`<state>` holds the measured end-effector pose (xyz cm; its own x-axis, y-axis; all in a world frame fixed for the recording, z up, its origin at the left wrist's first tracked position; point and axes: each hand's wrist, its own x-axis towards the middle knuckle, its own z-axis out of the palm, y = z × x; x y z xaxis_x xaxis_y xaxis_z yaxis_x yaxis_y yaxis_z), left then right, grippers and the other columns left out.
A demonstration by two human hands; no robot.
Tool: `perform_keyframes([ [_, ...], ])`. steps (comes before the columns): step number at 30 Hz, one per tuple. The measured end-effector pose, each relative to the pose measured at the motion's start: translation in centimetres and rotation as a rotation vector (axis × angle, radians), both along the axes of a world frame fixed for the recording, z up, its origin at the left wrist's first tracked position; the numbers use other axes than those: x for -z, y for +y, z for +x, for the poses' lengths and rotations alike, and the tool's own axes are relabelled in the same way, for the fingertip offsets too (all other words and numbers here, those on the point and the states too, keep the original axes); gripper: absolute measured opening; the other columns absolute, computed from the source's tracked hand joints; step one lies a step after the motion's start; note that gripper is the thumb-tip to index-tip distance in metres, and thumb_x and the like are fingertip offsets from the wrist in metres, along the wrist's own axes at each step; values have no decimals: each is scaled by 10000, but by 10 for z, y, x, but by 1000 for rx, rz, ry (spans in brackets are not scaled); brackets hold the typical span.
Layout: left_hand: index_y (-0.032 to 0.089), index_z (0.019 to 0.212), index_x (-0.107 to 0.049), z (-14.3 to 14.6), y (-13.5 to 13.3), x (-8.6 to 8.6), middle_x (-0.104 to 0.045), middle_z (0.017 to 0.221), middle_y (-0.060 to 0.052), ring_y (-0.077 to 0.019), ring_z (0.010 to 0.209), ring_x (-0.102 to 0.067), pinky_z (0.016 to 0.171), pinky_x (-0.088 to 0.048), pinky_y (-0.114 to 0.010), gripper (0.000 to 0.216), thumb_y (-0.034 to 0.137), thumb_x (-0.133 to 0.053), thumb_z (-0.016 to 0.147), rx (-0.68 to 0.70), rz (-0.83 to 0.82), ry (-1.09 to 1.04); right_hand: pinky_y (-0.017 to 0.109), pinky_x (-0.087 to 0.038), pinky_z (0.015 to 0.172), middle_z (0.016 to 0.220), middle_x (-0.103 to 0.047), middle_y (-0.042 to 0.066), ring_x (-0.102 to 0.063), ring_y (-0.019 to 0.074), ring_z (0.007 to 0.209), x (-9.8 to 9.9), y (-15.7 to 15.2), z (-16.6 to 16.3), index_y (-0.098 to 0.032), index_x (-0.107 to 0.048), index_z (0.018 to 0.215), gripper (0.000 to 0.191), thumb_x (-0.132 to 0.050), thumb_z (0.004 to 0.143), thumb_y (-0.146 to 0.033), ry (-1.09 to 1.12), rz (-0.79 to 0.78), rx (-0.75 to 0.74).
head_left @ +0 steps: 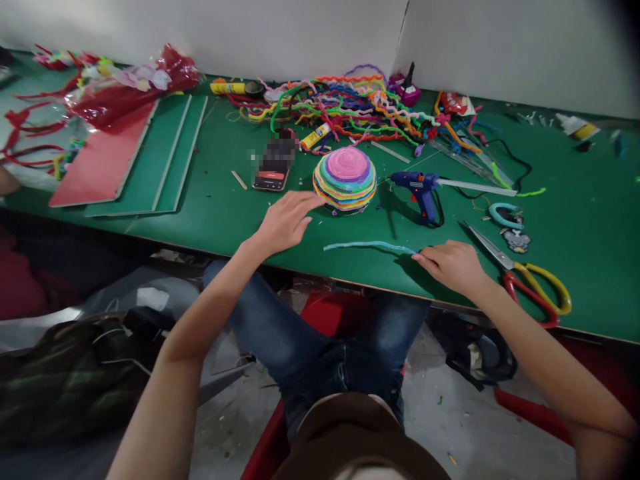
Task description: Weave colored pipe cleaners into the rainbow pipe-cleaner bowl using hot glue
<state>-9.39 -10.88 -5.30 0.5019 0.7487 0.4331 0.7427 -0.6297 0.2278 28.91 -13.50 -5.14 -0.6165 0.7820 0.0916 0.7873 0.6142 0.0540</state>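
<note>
A dome wound with rainbow-coloured fuzzy stems (345,177), pink on top, stands on the green table. My left hand (290,220) reaches to its lower left side, fingers stretched out, fingertips at or against its edge. One end of a light blue pipe cleaner (367,246) is pinched in my right hand (447,265); the rest extends left over the table's front. A blue hot glue gun (423,190) with a clear stick in its back stands right of the dome. Scissors (520,270) with red and yellow handles lie beyond my right hand.
Behind the dome is a tangled heap of coloured pipe cleaners (345,100). A phone (274,163) and a yellow glue stick (315,136) lie nearby. Green boards (173,153) and a red board (107,160) are stacked at left. A blue ring-shaped piece (505,215) lies at right.
</note>
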Motion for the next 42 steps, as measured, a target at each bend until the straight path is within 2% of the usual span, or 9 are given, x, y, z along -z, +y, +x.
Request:
perform_keyframes([
  [4, 223, 1430, -301, 25, 28, -5, -264, 1509, -169, -361, 1420, -232, 1124, -286, -548, 839, 508, -688, 742, -101, 9, -120, 291, -309, 638, 710, -699, 49, -603, 172, 671, 1, 2, -6, -182, -673, 840, 420, -403, 935, -490, 57, 48, 106],
  [7, 247, 1462, -186, 42, 50, 2, -158, 1539, -167, -386, 1451, -104, 1145, -233, -571, 1034, 627, -713, 658, -158, -73, -235, 310, -358, 702, 913, -705, 88, -628, 237, 865, -1, 6, -7, -162, -610, 1115, 472, -490, 875, -551, 134, 108, 212],
  [17, 219, 1369, -310, 52, 67, 22, -392, 1387, -156, -317, 1334, -367, 1131, -316, -501, 923, 672, -681, 655, -190, -49, -401, 278, -298, 533, 777, -712, 42, -617, 186, 667, -21, 17, -36, -213, -664, 796, 259, -531, 859, -426, 367, 12, 500],
  [21, 250, 1351, -269, 36, 70, 27, -401, 1374, -147, -301, 1308, -421, 1091, -375, -484, 873, 754, -560, 700, -143, -29, -629, 266, -314, 510, 664, -680, 19, -583, 156, 571, -26, 17, -56, -214, -636, 708, 290, -545, 845, -453, 477, -171, 404],
  [26, 354, 1388, -47, 33, 68, 32, -387, 1407, -153, -280, 1277, -484, 934, -502, -477, 798, 829, -232, 773, 52, -205, -879, 266, -462, 587, 923, -682, 61, -643, 162, 767, -23, 38, -89, -209, -556, 1061, 434, -618, 781, -534, 1021, -411, 189],
  [29, 322, 1381, -74, 39, 58, 29, -328, 1425, -164, -284, 1320, -431, 1011, -461, -467, 941, 885, -343, 677, 92, -189, -817, 301, -515, 673, 1062, -649, 76, -647, 168, 860, -20, 48, -113, -245, -489, 1120, 551, -605, 748, -635, 1285, -558, 36],
  [32, 283, 1372, -118, 45, 45, 24, -218, 1475, -185, -301, 1396, -314, 1075, -406, -471, 986, 763, -598, 655, 204, -180, -656, 286, -515, 618, 906, -641, 24, -616, 141, 735, -17, 49, -131, -256, -508, 969, 509, -592, 718, -690, 1501, -610, 65],
  [36, 304, 1412, -4, 50, 35, 15, -63, 1533, -193, -297, 1454, -181, 1070, -408, -489, 970, 697, -579, 736, 285, -229, -512, 251, -459, 540, 713, -573, -25, -515, 100, 592, -13, 43, -137, -229, -533, 818, 416, -653, 716, -615, 1490, -611, 106],
  [42, 309, 1459, 81, 55, 32, 8, -72, 1548, -173, -362, 1463, -117, 1141, -273, -562, 1166, 894, -442, 597, 126, -152, -463, 272, -439, 603, 676, -606, -11, -521, 105, 610, -12, 36, -138, -200, -629, 717, 327, -666, 753, -524, 1279, -482, -26],
])
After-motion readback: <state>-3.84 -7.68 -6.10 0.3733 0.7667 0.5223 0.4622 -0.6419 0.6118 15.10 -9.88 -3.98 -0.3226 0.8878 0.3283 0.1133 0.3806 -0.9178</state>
